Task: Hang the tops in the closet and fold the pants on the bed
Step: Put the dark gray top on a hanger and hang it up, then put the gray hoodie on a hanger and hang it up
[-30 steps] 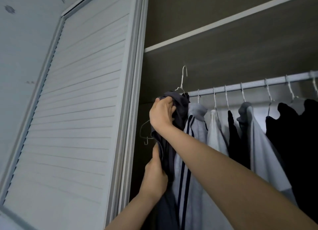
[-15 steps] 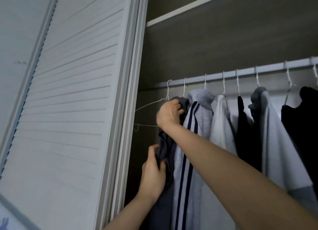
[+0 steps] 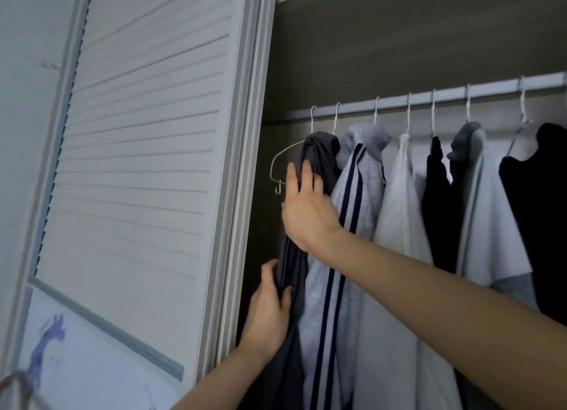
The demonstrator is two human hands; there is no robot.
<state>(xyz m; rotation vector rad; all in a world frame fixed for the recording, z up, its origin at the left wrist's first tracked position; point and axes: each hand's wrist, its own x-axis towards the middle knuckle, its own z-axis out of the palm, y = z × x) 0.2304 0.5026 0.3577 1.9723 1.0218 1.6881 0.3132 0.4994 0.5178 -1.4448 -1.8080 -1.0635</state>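
Left hand: left hand [image 3: 270, 314], nearest and low, fingers curled round the lower fabric of the dark grey top [image 3: 319, 161], gripping it.
Right hand: right hand [image 3: 308, 207], higher, fingers straight and slightly spread, laid flat against the same top; holds nothing.
Task garment: the dark grey top hangs bunched on a thin white wire hanger [image 3: 287, 156] at the left end of the rail, just beside the closet's left edge; the hanger's left shoulder and small end hook stick out bare.
Rail: one pale metal closet rail [image 3: 445, 98], running left to right below the shelf, cut off at the right frame edge.
Hooks: seven white hanger hooks counted on the rail.
Other garments: light grey jacket with two navy stripes [image 3: 352, 194], touching the dark top; white shirt [image 3: 402, 194]; black garment [image 3: 435, 179]; grey-and-white top [image 3: 478, 194]; black top [image 3: 543, 194], cut off at the right.
Door: one white louvred closet door [image 3: 138, 133], left.
Unclear: hems below frame; lower-left corner object blurred.
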